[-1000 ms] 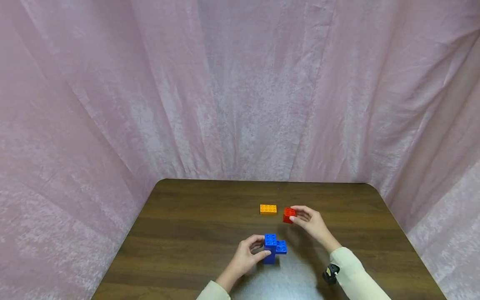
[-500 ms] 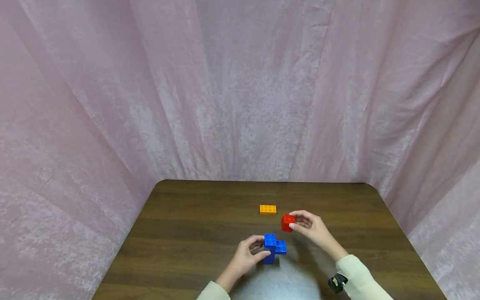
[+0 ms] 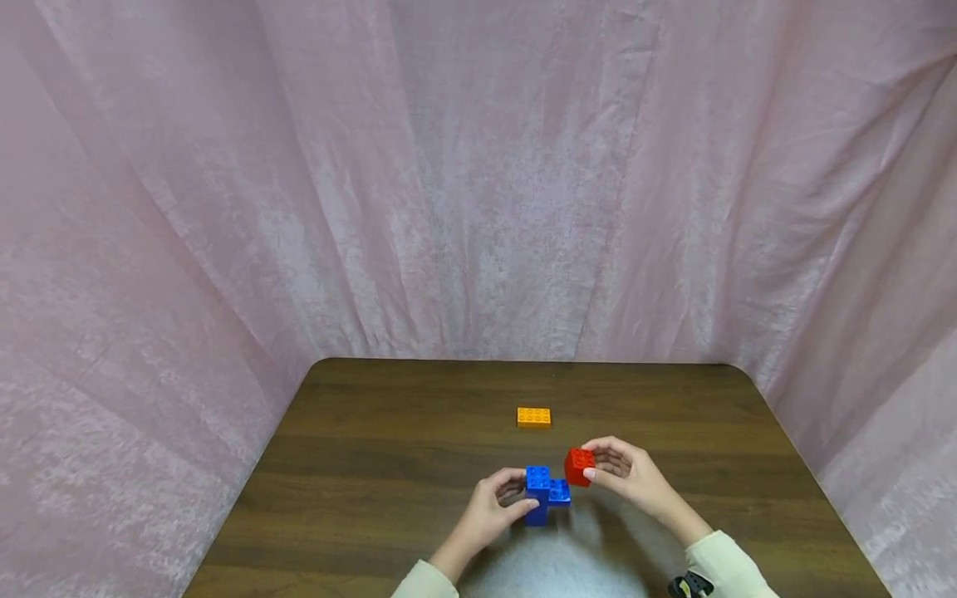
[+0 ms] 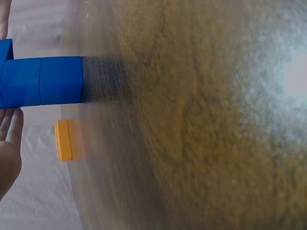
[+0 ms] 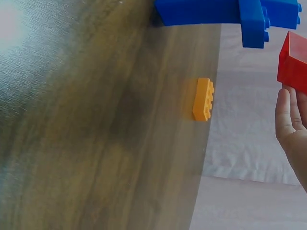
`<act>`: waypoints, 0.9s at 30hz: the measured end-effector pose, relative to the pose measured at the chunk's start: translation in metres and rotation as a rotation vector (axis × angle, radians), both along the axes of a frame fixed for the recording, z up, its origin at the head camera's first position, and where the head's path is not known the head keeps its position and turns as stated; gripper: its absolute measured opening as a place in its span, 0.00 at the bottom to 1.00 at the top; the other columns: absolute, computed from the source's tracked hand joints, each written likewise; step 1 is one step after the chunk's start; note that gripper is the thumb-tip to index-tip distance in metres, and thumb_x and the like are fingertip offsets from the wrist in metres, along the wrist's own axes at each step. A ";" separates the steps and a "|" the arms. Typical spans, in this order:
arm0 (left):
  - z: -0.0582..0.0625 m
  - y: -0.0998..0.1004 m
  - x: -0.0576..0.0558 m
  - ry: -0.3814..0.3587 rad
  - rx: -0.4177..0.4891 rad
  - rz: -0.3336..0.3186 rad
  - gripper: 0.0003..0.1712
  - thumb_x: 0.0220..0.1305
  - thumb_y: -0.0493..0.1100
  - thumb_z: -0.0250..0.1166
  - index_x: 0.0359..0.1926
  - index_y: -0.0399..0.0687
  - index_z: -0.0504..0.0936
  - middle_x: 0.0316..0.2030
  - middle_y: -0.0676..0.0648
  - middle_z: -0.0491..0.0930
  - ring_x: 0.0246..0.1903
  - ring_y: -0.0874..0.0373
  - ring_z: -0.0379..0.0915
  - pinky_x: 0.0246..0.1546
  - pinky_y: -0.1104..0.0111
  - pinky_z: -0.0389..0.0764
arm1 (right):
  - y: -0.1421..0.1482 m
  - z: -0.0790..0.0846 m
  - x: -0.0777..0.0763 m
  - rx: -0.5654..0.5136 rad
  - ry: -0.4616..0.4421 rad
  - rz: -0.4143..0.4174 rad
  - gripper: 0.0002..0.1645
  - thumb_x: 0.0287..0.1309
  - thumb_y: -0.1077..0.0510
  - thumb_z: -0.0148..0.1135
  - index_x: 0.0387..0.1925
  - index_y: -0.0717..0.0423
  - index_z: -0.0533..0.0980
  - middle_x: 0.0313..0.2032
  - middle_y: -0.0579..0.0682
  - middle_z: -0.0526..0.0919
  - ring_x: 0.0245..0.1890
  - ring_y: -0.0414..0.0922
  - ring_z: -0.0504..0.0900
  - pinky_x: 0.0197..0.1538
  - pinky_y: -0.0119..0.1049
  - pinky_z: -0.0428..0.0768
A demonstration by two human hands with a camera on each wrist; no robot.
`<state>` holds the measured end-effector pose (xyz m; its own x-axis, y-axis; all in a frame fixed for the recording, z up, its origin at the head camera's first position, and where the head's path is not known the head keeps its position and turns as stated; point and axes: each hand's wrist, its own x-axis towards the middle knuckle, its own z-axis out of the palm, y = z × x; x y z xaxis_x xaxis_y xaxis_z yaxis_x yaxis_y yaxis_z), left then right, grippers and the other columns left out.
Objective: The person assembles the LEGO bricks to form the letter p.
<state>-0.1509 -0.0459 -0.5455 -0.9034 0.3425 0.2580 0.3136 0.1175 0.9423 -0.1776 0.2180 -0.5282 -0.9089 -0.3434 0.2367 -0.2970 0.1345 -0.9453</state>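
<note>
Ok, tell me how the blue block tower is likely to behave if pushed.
Tall and narrow, the blue block tower would probably tip without the left hand gripping it. The blue brick jutting from one side may pull its balance that way. Its smooth, plastic-looking faces suggest stiffness.

Tower (image 3: pixel 537 508) stood on table (image 3: pixel 389 465)

I saw the left hand (image 3: pixel 488 505) at its left. Its side block (image 3: pixel 558 493) jutted right; the right hand (image 3: pixel 630 477) held a brick (image 3: pixel 577 468) just off that end. Another brick (image 3: pixel 534 418) lay behind, before the curtain (image 3: pixel 486 249).
</note>
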 end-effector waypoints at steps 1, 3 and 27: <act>0.000 0.000 0.000 -0.002 -0.003 0.002 0.16 0.56 0.29 0.69 0.46 0.29 0.78 0.43 0.33 0.80 0.45 0.39 0.78 0.50 0.50 0.78 | -0.001 -0.001 0.001 -0.004 0.007 0.011 0.18 0.56 0.65 0.66 0.49 0.67 0.74 0.44 0.63 0.81 0.41 0.45 0.82 0.47 0.29 0.81; 0.000 0.000 -0.001 -0.004 -0.006 0.002 0.16 0.56 0.29 0.69 0.46 0.29 0.78 0.43 0.33 0.80 0.46 0.39 0.78 0.50 0.50 0.78 | -0.001 -0.003 0.003 -0.012 0.018 0.031 0.19 0.57 0.66 0.66 0.49 0.67 0.74 0.44 0.64 0.80 0.41 0.44 0.82 0.47 0.29 0.82; -0.027 0.001 -0.011 -0.051 -0.001 0.016 0.17 0.56 0.31 0.69 0.48 0.32 0.78 0.44 0.35 0.81 0.47 0.42 0.78 0.52 0.56 0.79 | -0.011 -0.003 0.007 0.032 0.178 0.163 0.20 0.54 0.70 0.66 0.50 0.65 0.76 0.44 0.60 0.82 0.43 0.47 0.82 0.50 0.31 0.81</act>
<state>-0.1616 -0.0447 -0.5722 -0.9209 0.3279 0.2107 0.2629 0.1233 0.9569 -0.1710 0.2069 -0.5312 -0.7859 -0.4918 0.3747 -0.4788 0.1007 -0.8721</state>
